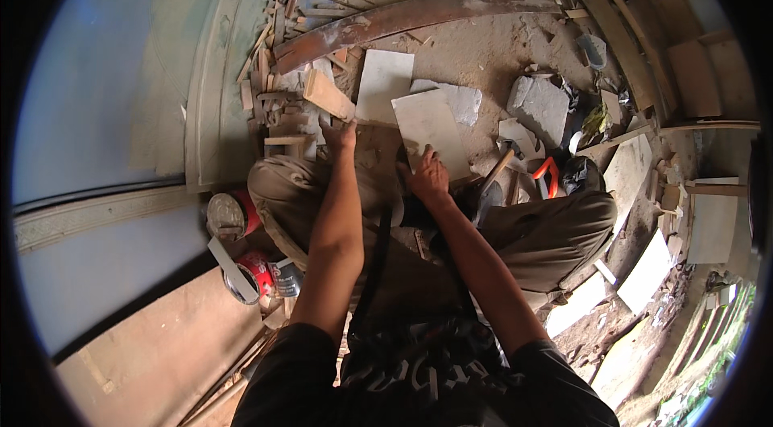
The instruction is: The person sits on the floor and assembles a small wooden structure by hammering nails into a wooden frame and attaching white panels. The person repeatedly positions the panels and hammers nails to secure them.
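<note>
My left hand [340,134] is closed round the lower end of a short, light wooden block [326,92], which tilts up and to the left. My right hand [427,177] grips the near edge of a pale rectangular board [432,131], its fingers lying over the face and the thumb not clearly visible. Behind that board, a second whitish board [386,81] lies flat. Right of my right hand is a hammer [497,166] with a wooden handle. An orange-red tool handle [547,173] rests by my right knee.
A long curved brown plank [419,15] crosses the dirt floor ahead. Wood offcuts [278,101] are heaped at the left. A grey-white block [539,111] sits on the right. Paint cans [251,274] stand by my left knee, next to a pale panelled surface [121,73].
</note>
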{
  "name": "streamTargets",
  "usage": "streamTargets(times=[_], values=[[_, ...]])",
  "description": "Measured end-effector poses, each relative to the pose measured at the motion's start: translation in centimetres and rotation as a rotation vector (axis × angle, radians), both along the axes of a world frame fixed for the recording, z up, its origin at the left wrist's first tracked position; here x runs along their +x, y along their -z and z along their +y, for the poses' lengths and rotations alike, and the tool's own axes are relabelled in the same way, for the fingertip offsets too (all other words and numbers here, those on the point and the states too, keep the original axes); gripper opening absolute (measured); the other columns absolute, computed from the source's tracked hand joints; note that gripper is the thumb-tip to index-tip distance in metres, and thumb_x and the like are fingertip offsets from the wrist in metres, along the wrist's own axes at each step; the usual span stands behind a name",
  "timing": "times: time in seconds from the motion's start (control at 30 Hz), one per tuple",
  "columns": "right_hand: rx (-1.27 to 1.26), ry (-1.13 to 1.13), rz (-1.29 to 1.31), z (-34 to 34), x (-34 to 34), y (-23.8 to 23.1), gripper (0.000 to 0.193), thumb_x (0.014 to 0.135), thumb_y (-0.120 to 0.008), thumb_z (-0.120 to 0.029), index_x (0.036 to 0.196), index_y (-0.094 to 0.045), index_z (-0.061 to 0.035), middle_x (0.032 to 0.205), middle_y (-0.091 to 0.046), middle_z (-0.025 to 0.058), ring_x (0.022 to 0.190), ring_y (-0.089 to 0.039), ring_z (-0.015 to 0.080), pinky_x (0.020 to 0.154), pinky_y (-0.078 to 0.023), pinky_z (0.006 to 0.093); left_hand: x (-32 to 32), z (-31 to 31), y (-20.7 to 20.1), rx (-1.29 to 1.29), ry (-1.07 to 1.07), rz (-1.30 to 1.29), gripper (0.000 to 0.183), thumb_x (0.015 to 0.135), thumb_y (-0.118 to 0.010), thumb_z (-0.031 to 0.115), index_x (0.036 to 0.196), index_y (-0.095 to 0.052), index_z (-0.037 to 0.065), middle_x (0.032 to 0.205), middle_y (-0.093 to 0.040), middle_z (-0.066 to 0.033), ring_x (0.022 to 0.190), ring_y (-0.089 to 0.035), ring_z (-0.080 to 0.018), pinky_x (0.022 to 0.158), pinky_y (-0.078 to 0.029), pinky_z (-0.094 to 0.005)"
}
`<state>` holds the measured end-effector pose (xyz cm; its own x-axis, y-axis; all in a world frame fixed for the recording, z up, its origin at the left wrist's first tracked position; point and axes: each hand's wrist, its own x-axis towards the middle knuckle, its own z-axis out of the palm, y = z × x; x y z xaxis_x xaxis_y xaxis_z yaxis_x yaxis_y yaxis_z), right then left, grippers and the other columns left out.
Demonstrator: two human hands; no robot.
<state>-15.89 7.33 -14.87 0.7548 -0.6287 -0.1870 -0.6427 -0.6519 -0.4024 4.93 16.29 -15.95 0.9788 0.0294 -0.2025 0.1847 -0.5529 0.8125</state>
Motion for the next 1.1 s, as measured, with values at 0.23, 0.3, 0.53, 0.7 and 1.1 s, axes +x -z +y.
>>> streamTargets(times=[0.23,0.3,0.53,0.7,1.1], values=[[-0.032,0.023,0.307,1.0,2.8,-1.0,0.103,0.076,-0.070,-0.051,0.141,-0.018,0.0090,0.121,-0.051,0.0262,0.111,-0.057,0.0364,0.093,-0.048,0.0414,2.4,0.9,1.1,0.050,0.282,-0.162,0.039,0.087,-0.063,0.031,0.108,-0.063,-0.002,0.104,-0.066,-0.0225,0.102,-0.060,-0.0401,0.085,-0.047,-0.0438],[-0.071,0.056,0.308,0.3,2.7,1.8,0.101,0.075,-0.070,-0.046,0.141,-0.018,0.0095,0.123,-0.050,0.0260,0.109,-0.058,0.0367,0.091,-0.048,0.0416,2.2,0.1,-0.3,0.040,0.380,-0.149,0.037,0.088,-0.061,0.029,0.106,-0.063,-0.003,0.101,-0.066,-0.0229,0.101,-0.061,-0.0399,0.085,-0.047,-0.0443],[0.220,0.092,-0.125,-2.7,1.5,-4.5,0.067,0.078,-0.068,-0.027,0.123,-0.037,0.0107,0.105,-0.058,0.0313,0.094,-0.060,0.0462,0.083,-0.051,0.0485,3.0,-2.2,-5.7,0.055,0.931,-0.833,0.064,0.085,-0.062,0.018,0.141,-0.035,0.005,0.127,-0.052,-0.0238,0.115,-0.052,-0.0365,0.096,-0.044,-0.0443],[0.192,0.159,-0.368,-7.1,-0.6,-5.5,0.033,0.079,-0.066,-0.017,0.092,-0.050,0.0080,0.081,-0.060,0.0322,0.081,-0.060,0.0486,0.071,-0.050,0.0516,1.0,-7.9,-8.8,0.244,1.357,-0.649,0.078,0.081,-0.067,0.018,0.148,-0.026,0.014,0.127,-0.051,-0.0216,0.116,-0.051,-0.0367,0.098,-0.043,-0.0439],[0.122,0.117,-0.484,-10.5,-2.7,-5.7,0.029,0.078,-0.065,-0.017,0.095,-0.057,0.0049,0.088,-0.061,0.0288,0.079,-0.060,0.0463,0.071,-0.050,0.0502,-1.6,-13.2,-6.7,0.276,1.151,-0.639,0.087,0.074,-0.077,0.026,0.147,-0.031,0.019,0.118,-0.053,-0.0221,0.105,-0.055,-0.0429,0.091,-0.047,-0.0455]])
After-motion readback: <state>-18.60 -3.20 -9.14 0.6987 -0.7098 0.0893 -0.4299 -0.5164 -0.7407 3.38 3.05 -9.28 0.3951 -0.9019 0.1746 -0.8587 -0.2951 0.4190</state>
